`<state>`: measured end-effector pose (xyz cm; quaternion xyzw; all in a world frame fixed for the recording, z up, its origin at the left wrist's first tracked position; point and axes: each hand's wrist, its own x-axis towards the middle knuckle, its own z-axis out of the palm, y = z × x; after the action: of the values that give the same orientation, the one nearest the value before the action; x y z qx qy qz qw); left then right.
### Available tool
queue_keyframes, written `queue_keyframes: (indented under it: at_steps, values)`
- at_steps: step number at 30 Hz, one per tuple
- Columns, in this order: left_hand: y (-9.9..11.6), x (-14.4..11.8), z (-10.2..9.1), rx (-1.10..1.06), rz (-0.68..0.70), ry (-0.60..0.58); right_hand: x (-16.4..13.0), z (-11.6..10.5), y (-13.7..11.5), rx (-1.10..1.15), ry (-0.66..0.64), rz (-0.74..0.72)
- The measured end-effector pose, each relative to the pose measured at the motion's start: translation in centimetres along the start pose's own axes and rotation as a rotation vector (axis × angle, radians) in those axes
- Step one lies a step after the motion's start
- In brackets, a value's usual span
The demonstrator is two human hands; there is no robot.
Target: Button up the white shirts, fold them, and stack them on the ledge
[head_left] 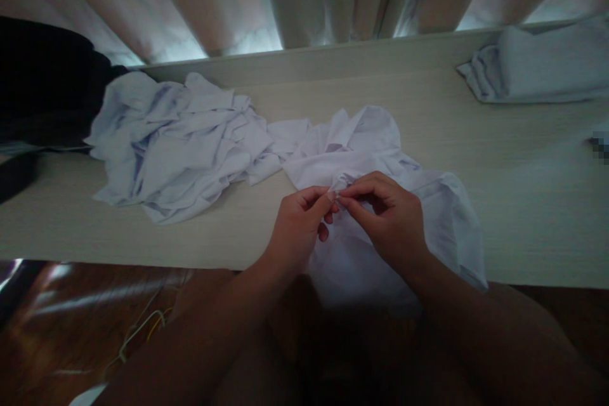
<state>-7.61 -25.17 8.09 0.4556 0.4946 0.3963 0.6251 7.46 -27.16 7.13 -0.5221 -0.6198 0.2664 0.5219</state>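
A crumpled white shirt [366, 162] lies on the pale table and hangs over its front edge towards my lap. My left hand [301, 221] pinches a small gathered bit of its cloth between thumb and forefinger. Right beside it, the thumb and forefinger of my right hand [392, 212] close on the same spot, fingertips nearly touching. Something tiny and pale shows between the fingertips, too small to make out. The shirt's right part spreads out under and beyond my right wrist.
Left of the shirt lies a heap of white cloth [176, 146], reaching up to it. A black bag-like object [42, 82] stands at the far left. Folded pale cloth [552, 66] rests at the back right. Curtains [304, 0] hang behind the table [537, 216]. Cables [137, 333] lie on the floor.
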Motion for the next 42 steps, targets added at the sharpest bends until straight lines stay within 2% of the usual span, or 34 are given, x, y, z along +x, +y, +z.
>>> queue_keyframes:
  at_steps: [5, 10, 18, 22, 27, 31, 34, 38, 42]
  values:
    - [0.1, -0.2, 0.0, 0.1, 0.06, 0.01, 0.1, -0.1, 0.3, 0.276, -0.026, 0.22]
    - [-0.1, -0.5, 0.1, 0.159, 0.094, 0.005, 0.4, -0.1, 0.6, 0.426, -0.093, 0.294]
    - [-0.2, -0.5, 0.3, 0.228, 0.096, 0.019, 0.6, 0.1, 0.8, 0.514, -0.143, 0.374]
    - [-0.1, -0.5, 0.5, 0.234, 0.083, 0.03, 0.6, 0.2, 1.1, 0.513, -0.168, 0.384]
    - [-0.5, -0.4, 0.5, 0.229, 0.063, 0.021, 0.4, 0.4, 1.3, 0.438, -0.201, 0.322]
    - [-1.1, -0.1, 0.4, 0.215, 0.088, -0.007, 0.2, 0.4, 1.2, 0.319, -0.155, 0.275]
    - [-1.1, -0.1, 0.4, 0.206, 0.108, -0.008, 0.3, 0.2, 1.2, 0.331, -0.133, 0.262]
    - [-0.8, -0.2, 0.4, 0.238, 0.131, 0.004, 0.5, -0.1, 1.4, 0.4, -0.201, 0.252]
    - [-0.6, -0.2, 0.2, 0.325, 0.174, 0.032, 0.4, -0.3, 1.2, 0.35, -0.217, 0.232]
